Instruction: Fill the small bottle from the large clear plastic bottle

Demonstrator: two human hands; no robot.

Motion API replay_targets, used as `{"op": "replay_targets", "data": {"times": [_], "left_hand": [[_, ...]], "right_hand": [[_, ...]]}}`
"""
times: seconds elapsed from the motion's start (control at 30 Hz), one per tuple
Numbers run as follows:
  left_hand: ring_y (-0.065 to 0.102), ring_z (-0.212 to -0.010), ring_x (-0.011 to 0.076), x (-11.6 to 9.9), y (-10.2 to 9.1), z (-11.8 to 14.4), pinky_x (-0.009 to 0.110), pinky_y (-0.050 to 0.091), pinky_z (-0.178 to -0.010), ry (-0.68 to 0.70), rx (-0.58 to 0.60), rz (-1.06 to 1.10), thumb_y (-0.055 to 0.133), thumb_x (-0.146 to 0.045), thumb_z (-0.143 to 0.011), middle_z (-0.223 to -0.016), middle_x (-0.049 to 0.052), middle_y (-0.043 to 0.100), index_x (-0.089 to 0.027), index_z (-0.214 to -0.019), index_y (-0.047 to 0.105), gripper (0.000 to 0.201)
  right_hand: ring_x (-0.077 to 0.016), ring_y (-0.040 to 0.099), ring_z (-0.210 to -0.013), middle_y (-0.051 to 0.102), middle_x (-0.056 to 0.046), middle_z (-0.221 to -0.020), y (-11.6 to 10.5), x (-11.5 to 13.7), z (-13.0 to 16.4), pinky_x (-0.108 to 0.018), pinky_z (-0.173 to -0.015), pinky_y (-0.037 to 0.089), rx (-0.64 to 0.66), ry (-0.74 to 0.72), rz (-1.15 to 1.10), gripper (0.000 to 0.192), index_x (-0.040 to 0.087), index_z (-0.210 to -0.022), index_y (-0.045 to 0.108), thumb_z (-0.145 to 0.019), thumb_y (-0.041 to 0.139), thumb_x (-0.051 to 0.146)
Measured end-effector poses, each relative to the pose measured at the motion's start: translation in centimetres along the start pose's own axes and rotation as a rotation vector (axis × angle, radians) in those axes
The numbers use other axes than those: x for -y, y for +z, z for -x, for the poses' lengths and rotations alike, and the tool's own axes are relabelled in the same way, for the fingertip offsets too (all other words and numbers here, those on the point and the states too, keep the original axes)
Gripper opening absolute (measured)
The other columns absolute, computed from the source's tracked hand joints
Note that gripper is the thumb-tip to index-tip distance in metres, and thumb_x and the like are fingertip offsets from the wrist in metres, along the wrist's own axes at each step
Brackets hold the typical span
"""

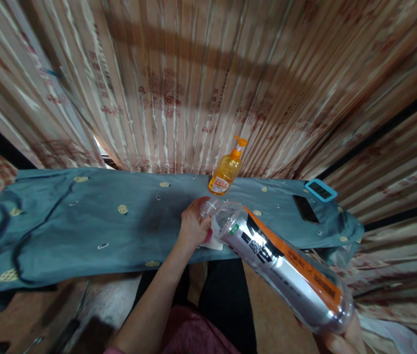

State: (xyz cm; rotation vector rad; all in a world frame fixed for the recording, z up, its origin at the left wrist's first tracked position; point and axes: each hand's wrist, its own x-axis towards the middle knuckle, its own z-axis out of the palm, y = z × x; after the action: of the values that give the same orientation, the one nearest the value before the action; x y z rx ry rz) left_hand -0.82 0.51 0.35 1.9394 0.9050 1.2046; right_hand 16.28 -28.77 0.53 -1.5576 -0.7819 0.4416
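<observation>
A large clear plastic bottle (285, 265) with a silver and orange label lies at a slant in front of me, its neck pointing left and its base nearer to me. My left hand (194, 222) is closed at the neck end. At the base, my right hand (343, 341) grips the bottle from below, mostly hidden behind it. Just under the neck, a white and pink item (212, 240) shows in part; its kind is unclear. Behind the neck a pump bottle (226, 173) of orange-yellow liquid stands on the cloth.
A blue-green patterned cloth (94, 211) covers the long narrow table. On its right side lie a black phone (306, 209) and a blue-framed digital display (320, 190). Pleated curtains (179, 88) hang close behind the table and at both sides.
</observation>
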Motion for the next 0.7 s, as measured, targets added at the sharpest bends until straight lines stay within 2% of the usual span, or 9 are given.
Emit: {"op": "replay_targets", "data": {"times": [0.17,0.33,0.43,0.57,0.63,0.7], "left_hand": [[0.073,-0.098,0.0288,-0.1,0.0,0.0,0.039,0.057,-0.089,0.002,0.000,0.006,0.053,-0.038,-0.085,-0.104,0.011,0.078,-0.016,-0.109,0.070,0.037],[0.073,-0.097,0.0295,0.0,-0.1,0.1,0.040,0.057,-0.088,0.002,-0.001,0.005,0.053,-0.038,-0.084,-0.105,0.013,0.078,-0.015,-0.110,0.070,0.039],[0.073,-0.097,0.0296,0.0,-0.1,0.1,0.041,0.057,-0.088,-0.009,0.009,-0.003,0.053,-0.038,-0.085,-0.105,0.013,0.078,-0.014,-0.111,0.070,0.039],[0.073,-0.097,0.0293,-0.2,-0.2,0.0,0.040,0.057,-0.088,-0.013,0.010,0.001,0.053,-0.037,-0.084,-0.105,0.013,0.078,-0.014,-0.111,0.070,0.039],[0.073,-0.099,0.0292,-0.2,-0.1,0.0,0.040,0.057,-0.090,-0.016,0.008,0.004,0.053,-0.037,-0.084,-0.107,0.012,0.078,-0.015,-0.111,0.070,0.039],[0.073,-0.100,0.0294,0.0,0.0,0.0,0.040,0.057,-0.091,-0.020,0.008,0.001,0.054,-0.037,-0.084,-0.107,0.012,0.078,-0.015,-0.111,0.070,0.039]], "right_hand": [[-0.0414,0.060,-0.128,0.069,-0.014,-0.130,-0.5,-0.3,-0.1,-0.047,-0.104,0.052,-0.013,0.067,-0.042,0.080,0.025,-0.132,0.062,-0.063,0.077,0.063],[-0.0431,0.065,-0.120,0.071,-0.014,-0.126,-0.3,-0.1,-0.1,-0.048,-0.100,0.054,0.002,0.046,-0.047,0.080,0.026,-0.127,0.065,-0.056,0.080,0.060],[-0.0403,0.057,-0.132,0.067,-0.011,-0.133,0.9,1.4,0.3,-0.045,-0.108,0.048,-0.076,0.129,-0.070,0.081,0.028,-0.129,0.062,-0.059,0.077,0.066],[-0.0378,0.052,-0.137,0.063,-0.008,-0.140,2.2,3.1,0.7,-0.042,-0.114,0.041,-0.115,0.194,-0.087,0.087,0.030,-0.133,0.058,-0.058,0.078,0.071],[-0.0370,0.049,-0.140,0.061,-0.007,-0.143,2.1,2.9,0.9,-0.041,-0.116,0.039,-0.141,0.209,-0.087,0.089,0.031,-0.135,0.057,-0.059,0.075,0.074],[-0.0371,0.048,-0.141,0.060,-0.008,-0.144,1.5,2.0,1.0,-0.042,-0.113,0.043,-0.126,0.185,-0.090,0.089,0.030,-0.137,0.056,-0.062,0.072,0.075]]}}
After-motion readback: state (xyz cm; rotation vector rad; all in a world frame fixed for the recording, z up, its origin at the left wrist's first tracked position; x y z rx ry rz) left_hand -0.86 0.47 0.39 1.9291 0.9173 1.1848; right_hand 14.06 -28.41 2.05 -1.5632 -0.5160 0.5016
